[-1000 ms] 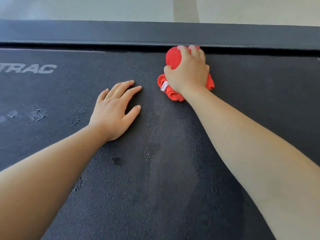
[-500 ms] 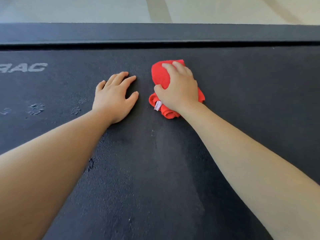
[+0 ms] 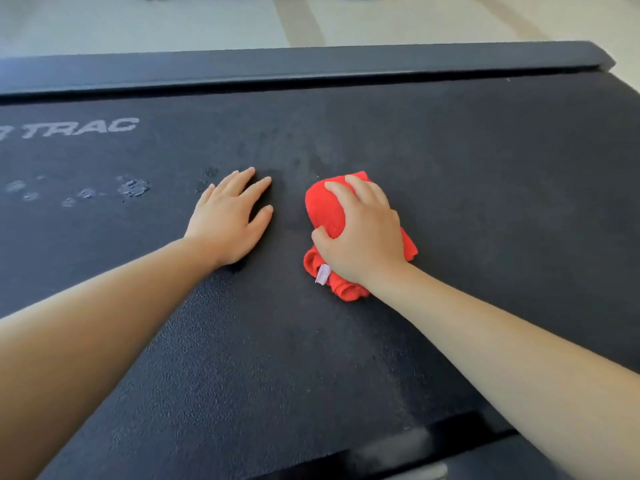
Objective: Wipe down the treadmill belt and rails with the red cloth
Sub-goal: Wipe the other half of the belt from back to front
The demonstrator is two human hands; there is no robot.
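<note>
1. Gripping the red cloth [image 3: 327,216], the right hand [image 3: 363,240] sits just right of the frame's centre. Its fingers curl over the top of the bunched cloth and the thumb tucks against the cloth's left side, pressing it onto the treadmill belt [image 3: 485,209].
2. The cloth is a rolled bundle under that palm. Its long axis runs up and down the frame, across the belt's width. Folds and a small pale tag [image 3: 322,274] poke out by the wrist.
3. The left hand [image 3: 230,220] lies flat on the belt just beside the cloth, to its left. Its fingers are straight and close together and hold nothing. It looks like a brace for the body's weight.
4. Pale dried spots [image 3: 133,187] dot the belt at the middle left of the frame, below the white lettering [image 3: 83,128]. From the cloth they lie leftward, and the left hand sits between the two.
5. The far rail [image 3: 311,69] runs across the upper frame, well apart from the cloth and straight up the frame from the right hand.
6. A stroke toward the spots probably needs the left hand lifted or shifted first. A push up the frame toward the rail has an open path.
</note>
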